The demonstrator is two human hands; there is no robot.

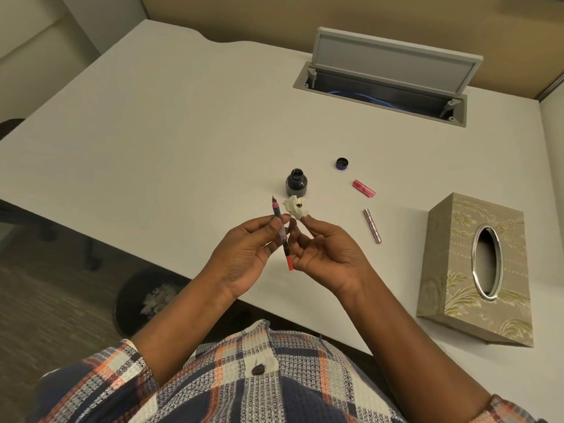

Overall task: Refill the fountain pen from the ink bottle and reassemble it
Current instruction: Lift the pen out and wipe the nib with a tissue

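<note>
Pink-collared pen section [275, 210] sits nib-up, pinched mid-length in the left hand [244, 257] grip; right hand [329, 254] pinches stained tissue [296, 207].

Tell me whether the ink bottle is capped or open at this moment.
Open and upright: the ink bottle shows a bare round mouth, and its cap lies apart on the desk.

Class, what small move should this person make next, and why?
Probably set down the ink-stained white tissue from the right hand and pick up the ribbed pink metal barrel: the left hand holds the pink nib section with clear converter bare, and the tissue already shows ink.
</note>
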